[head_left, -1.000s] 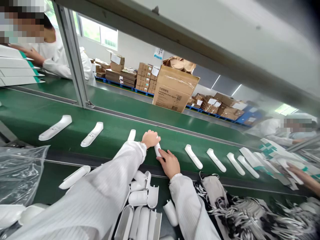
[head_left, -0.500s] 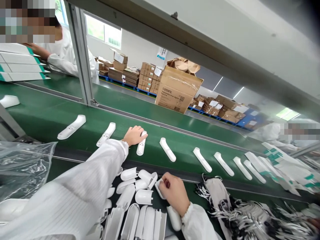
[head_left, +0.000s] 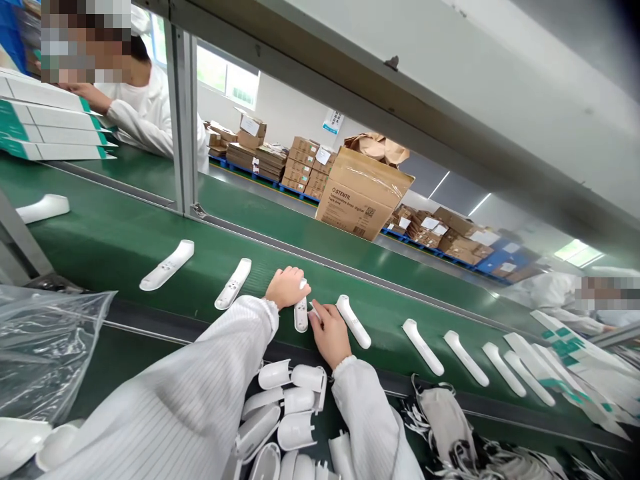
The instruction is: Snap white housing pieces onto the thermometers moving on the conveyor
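My left hand (head_left: 289, 288) is closed around the upper end of a long white plastic housing (head_left: 301, 316) lying on the green conveyor belt (head_left: 200, 230). The lower part of that housing shows its inner side, with small dark spots. Close beside it, my right hand (head_left: 331, 333) pinches a small white plastic cover (head_left: 315, 312), mostly hidden by the fingers. To the left lies another housing (head_left: 233, 283) with its inside up. A smooth-faced white housing (head_left: 354, 321) rests just right of my right hand. Below the belt is a heap of white curved covers (head_left: 299, 431).
More white housings (head_left: 423, 347) lie spaced along the belt. Grey cuffs with straps (head_left: 447, 420) are piled at lower right, a clear plastic bag (head_left: 47, 347) at lower left. A metal post (head_left: 185, 127) rises beyond. Co-workers sit at upper left and far right.
My right hand has moved up from the heap of covers to the housing at my left hand, carrying a white cover. My left hand stays on its housing. The view has shifted slightly.
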Action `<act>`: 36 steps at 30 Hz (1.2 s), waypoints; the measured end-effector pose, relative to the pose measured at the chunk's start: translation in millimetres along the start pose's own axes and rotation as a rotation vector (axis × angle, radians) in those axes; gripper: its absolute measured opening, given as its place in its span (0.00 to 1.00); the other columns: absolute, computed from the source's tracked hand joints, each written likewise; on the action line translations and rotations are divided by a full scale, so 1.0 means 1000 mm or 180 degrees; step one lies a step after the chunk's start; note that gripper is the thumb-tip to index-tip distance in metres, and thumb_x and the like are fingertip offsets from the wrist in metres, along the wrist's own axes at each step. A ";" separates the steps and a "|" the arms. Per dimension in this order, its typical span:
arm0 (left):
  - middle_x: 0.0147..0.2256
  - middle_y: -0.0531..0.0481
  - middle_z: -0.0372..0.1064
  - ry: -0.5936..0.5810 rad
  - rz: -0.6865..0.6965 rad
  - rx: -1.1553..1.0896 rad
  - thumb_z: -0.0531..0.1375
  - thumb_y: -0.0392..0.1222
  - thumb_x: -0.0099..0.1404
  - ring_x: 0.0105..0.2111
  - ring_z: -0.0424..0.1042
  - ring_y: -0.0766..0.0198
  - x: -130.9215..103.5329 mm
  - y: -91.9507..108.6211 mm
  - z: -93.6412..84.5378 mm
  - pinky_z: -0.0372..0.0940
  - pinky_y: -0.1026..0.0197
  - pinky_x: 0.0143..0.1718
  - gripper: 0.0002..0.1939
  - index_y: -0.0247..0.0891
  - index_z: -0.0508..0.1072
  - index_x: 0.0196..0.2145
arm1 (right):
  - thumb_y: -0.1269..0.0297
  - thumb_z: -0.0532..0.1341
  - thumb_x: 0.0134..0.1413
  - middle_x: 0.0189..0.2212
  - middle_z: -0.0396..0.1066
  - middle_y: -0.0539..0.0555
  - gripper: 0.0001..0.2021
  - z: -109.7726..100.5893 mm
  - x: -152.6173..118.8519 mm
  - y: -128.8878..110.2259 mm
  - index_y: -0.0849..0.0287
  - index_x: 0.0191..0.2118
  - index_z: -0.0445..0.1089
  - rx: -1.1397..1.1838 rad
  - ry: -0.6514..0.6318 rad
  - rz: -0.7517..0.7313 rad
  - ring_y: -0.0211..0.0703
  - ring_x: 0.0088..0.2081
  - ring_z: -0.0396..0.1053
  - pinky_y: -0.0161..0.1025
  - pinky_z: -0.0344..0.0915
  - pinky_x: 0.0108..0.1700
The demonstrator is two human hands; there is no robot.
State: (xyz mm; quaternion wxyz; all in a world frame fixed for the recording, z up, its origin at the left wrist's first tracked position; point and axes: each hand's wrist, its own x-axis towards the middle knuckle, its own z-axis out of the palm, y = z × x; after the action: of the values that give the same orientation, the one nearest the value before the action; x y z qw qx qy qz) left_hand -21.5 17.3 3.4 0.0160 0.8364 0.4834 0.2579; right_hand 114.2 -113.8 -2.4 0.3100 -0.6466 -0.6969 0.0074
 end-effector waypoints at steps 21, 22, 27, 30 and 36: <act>0.42 0.41 0.72 0.0173 0.0132 -0.0133 0.54 0.45 0.63 0.46 0.66 0.49 0.008 0.047 0.029 0.58 0.48 0.46 0.11 0.37 0.72 0.38 | 0.66 0.61 0.55 0.51 0.74 0.57 0.17 -0.016 -0.038 0.016 0.57 0.51 0.76 0.1067 0.0187 0.0489 0.47 0.47 0.76 0.42 0.75 0.48; 0.41 0.41 0.72 0.0187 0.0136 -0.0141 0.55 0.44 0.63 0.45 0.66 0.49 0.009 0.049 0.031 0.58 0.48 0.46 0.11 0.37 0.72 0.38 | 0.66 0.61 0.54 0.51 0.74 0.57 0.18 -0.017 -0.038 0.017 0.57 0.51 0.76 0.1095 0.0146 0.0598 0.47 0.45 0.76 0.41 0.76 0.46; 0.41 0.41 0.72 0.0214 0.0110 -0.0165 0.55 0.44 0.63 0.45 0.67 0.50 0.011 0.061 0.040 0.58 0.49 0.46 0.11 0.36 0.73 0.38 | 0.68 0.64 0.56 0.52 0.74 0.56 0.18 -0.027 -0.035 0.022 0.56 0.52 0.75 0.0123 -0.0281 0.0438 0.50 0.54 0.71 0.45 0.66 0.58; 0.42 0.41 0.72 0.0140 0.0041 -0.0179 0.55 0.45 0.63 0.46 0.66 0.50 0.014 0.071 0.043 0.58 0.49 0.47 0.12 0.36 0.73 0.38 | 0.64 0.65 0.58 0.53 0.73 0.52 0.18 -0.032 -0.031 0.028 0.51 0.54 0.74 -0.0325 -0.0532 0.0445 0.51 0.59 0.66 0.46 0.64 0.60; 0.48 0.39 0.71 -0.0720 0.0321 -0.0034 0.53 0.49 0.65 0.51 0.65 0.48 0.026 0.077 0.017 0.60 0.48 0.48 0.17 0.35 0.73 0.42 | 0.60 0.62 0.62 0.58 0.69 0.50 0.19 -0.046 -0.029 0.025 0.47 0.58 0.70 -0.0613 -0.0425 0.0665 0.54 0.59 0.64 0.50 0.63 0.58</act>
State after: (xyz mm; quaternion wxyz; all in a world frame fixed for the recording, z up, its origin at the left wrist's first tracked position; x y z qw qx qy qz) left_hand 58.3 1.4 21.1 0.0619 0.8833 0.4345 0.1649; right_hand 155.8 -154.1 12.1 0.1971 -0.7404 -0.6424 0.0157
